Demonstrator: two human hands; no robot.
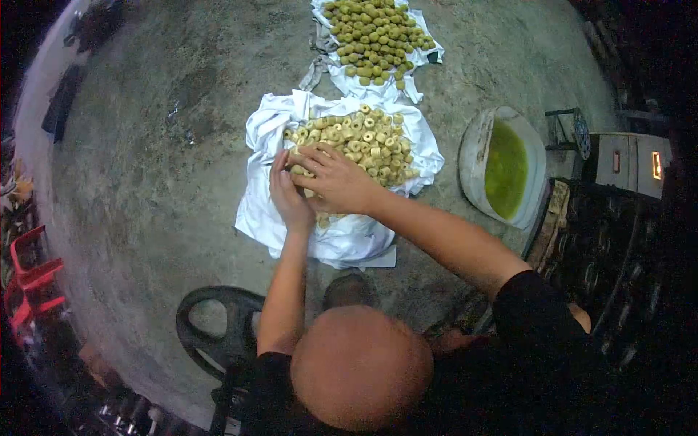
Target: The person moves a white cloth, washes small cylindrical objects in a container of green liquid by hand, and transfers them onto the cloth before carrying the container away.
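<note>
A heap of pale yellow, ring-shaped pieces (374,145), many with a round hole through the middle, lies on a crumpled white cloth (262,196). At the heap's near left side, my left hand (292,200) stands on edge, its fingers stretched out and pointing away from me. My right hand (336,179) reaches across from the right, palm down, with fingers spread and bent over a few pieces. Both hands meet around these pieces, partly hiding them. I cannot make out whether any are lifted off the heap.
Beyond, greenish-brown round fruits (374,36) cover another white cloth (356,86). To the right stands a whitish tub (474,156) of yellow-green liquid (507,171), near a small stool (579,133). A black wheel-like object (190,320) is at front left; a red plastic chair (36,276) is farther left.
</note>
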